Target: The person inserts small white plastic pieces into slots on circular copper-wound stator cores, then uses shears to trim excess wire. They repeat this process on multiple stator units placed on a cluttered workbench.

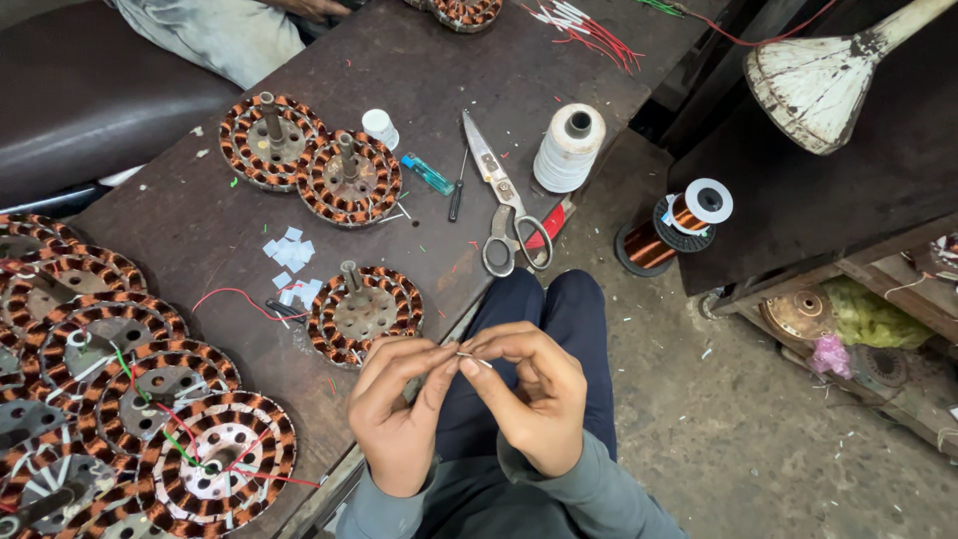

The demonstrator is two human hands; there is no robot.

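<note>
Three copper-wound stators lie apart on the table's middle: two touching ones at the far side [271,140] [349,178] and one nearer [363,313]. At the left edge an overlapping stack of stators [150,379] holds at least seven; the exact number cannot be told. Part of one more stator [464,12] shows at the far edge. There is one pair of scissors [504,200], one spool of white thread [569,147], one small white bottle [379,128], one blue-green lighter [427,174] and one dark screwdriver [456,190]. On the floor to the right stands one reel of copper wire [674,228]. Two hands [399,404] [529,394] are in view.
</note>
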